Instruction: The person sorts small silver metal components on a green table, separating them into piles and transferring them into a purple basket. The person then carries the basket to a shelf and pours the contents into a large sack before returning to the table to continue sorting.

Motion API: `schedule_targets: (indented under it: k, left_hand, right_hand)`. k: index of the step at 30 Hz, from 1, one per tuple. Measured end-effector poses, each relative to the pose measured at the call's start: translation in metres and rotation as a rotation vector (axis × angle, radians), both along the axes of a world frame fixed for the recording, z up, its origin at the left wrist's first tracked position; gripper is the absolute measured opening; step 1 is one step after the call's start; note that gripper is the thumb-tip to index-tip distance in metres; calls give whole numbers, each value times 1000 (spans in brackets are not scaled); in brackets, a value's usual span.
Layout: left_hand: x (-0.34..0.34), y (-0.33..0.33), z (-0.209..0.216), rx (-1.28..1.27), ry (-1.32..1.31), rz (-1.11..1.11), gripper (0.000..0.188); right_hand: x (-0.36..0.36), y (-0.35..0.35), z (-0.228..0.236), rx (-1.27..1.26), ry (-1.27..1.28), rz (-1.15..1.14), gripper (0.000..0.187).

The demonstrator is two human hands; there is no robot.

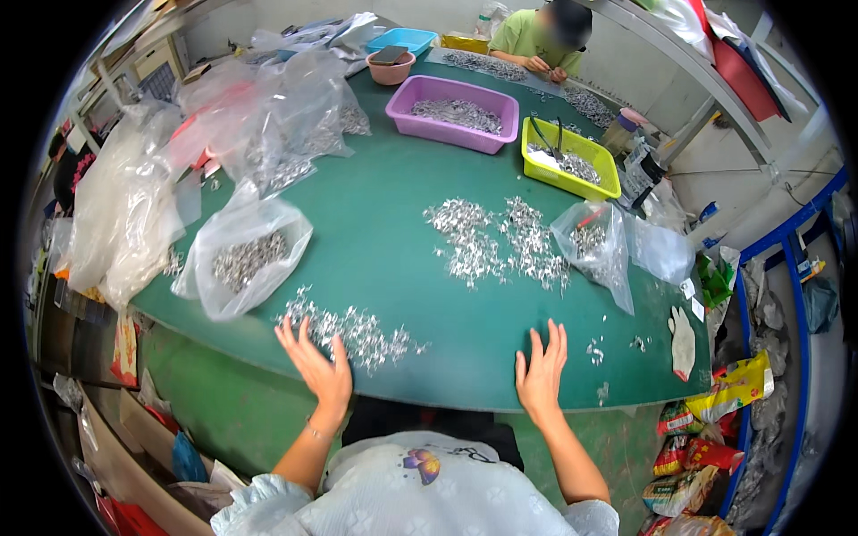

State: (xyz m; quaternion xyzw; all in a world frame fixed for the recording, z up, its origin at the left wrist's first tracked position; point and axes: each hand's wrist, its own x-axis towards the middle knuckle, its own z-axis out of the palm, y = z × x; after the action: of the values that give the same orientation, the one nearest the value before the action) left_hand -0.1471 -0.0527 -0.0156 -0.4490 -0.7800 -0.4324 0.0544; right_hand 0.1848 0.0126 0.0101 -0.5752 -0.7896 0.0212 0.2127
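My left hand [320,364], fingers spread, rests at the near side of a loose pile of small silvery metal parts [357,338] and touches its edge. Farther right, my right hand [542,371] lies on the green tabletop [465,357] with fingers stretched out and nothing in it. Beyond it two more heaps of the same kind of parts [469,241] are spread side by side. Just behind the left pile stands an opened clear plastic bag [250,259] partly filled with metal parts. The exact shape of the parts is too small to tell.
A purple basin [454,112] and a yellow-green basket [572,161] hold more parts at the back. A clear bag [590,237] and a white glove [682,344] lie at the right. Large plastic bags [134,196] crowd the left. A co-worker [536,45] sits at the far end.
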Motion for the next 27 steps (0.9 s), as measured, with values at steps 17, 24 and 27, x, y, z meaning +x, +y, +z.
schedule_targets:
  k: [17,24,27]
  left_hand:
    - [-2,5,-3,-237,52,111,55]
    - [37,25,33,-22,-125,291,49]
    - [66,34,49,19,-203,246,49]
  right_hand:
    - [13,6,-4,-312,130,235,52]
    - [53,20,19,-361,465,406,48]
    - [77,24,31,-357,406,382,41]
